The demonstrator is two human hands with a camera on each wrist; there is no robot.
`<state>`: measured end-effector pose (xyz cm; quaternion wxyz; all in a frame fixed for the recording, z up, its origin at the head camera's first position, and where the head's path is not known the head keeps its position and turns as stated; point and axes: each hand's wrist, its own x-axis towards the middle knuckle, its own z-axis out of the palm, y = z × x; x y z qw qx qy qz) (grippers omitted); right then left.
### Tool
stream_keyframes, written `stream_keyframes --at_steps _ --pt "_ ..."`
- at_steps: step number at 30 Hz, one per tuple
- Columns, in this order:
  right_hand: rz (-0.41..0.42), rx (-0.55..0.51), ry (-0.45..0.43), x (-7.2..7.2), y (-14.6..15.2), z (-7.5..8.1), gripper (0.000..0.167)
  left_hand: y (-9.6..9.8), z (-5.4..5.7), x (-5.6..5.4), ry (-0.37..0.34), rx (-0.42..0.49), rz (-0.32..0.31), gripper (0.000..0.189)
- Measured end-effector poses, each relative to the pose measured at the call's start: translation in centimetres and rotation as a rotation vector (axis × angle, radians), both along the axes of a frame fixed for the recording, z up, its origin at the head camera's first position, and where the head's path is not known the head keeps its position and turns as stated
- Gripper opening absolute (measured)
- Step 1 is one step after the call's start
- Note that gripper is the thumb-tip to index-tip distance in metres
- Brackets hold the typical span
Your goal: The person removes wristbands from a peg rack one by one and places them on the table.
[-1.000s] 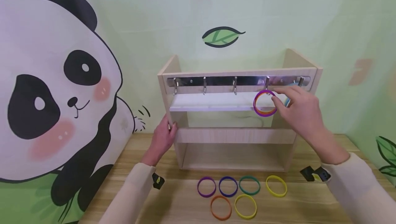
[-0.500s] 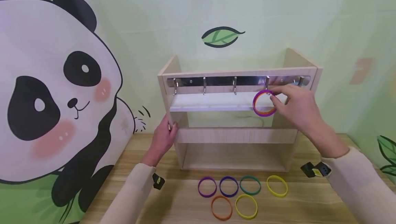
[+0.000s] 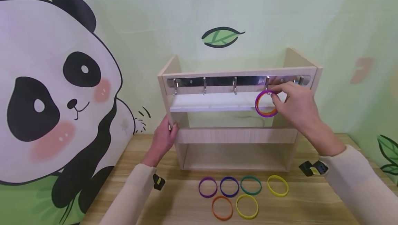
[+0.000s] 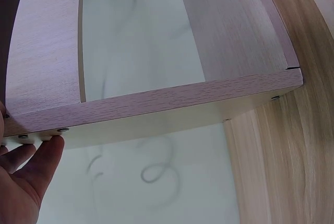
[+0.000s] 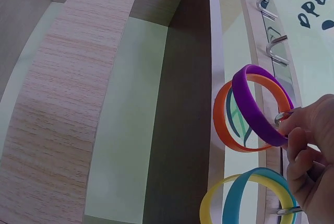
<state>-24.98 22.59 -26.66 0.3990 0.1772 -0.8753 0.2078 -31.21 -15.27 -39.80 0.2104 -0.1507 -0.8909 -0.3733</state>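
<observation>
My right hand [image 3: 298,106] pinches a purple silicone wristband [image 5: 249,110] at the fourth hook from the left. An orange wristband [image 5: 220,122] hangs beside it there, overlapping it in the head view. On the end hook [image 5: 289,210], a yellow wristband [image 5: 209,198] and a light blue wristband [image 5: 235,200] hang together in the right wrist view; the hand hides them from the head. My left hand [image 3: 163,136] grips the left side panel of the pale wooden shelf [image 3: 236,136], its fingertips against the outer face in the left wrist view.
Several loose wristbands lie on the wooden table before the shelf: purple [image 3: 200,190], blue [image 3: 221,189], green [image 3: 251,194], orange [image 3: 214,211] and two yellow ones, one being the right yellow band [image 3: 278,194]. The metal hook rail [image 3: 219,81] spans the shelf's upper front.
My right hand has tilted and shifted slightly left, staying at the fourth hook with the purple wristband. The light blue band glimpsed behind it earlier is now covered. My left hand stays put.
</observation>
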Motion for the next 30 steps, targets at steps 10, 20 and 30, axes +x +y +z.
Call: stream_keyframes --at_steps 10,20,30 --pt "0.01 -0.008 0.025 0.11 -0.05 -0.14 0.018 -0.07 -0.12 -0.05 0.008 -0.001 -0.005 0.041" --pt "0.045 -0.005 0.141 -0.12 0.08 -0.28 0.014 0.07 0.07 0.06 -0.01 0.006 -0.002 0.04" --pt "0.066 -0.016 0.178 0.12 0.16 -0.44 0.014 0.08 0.05 0.05 -0.014 0.005 -0.001 0.041"
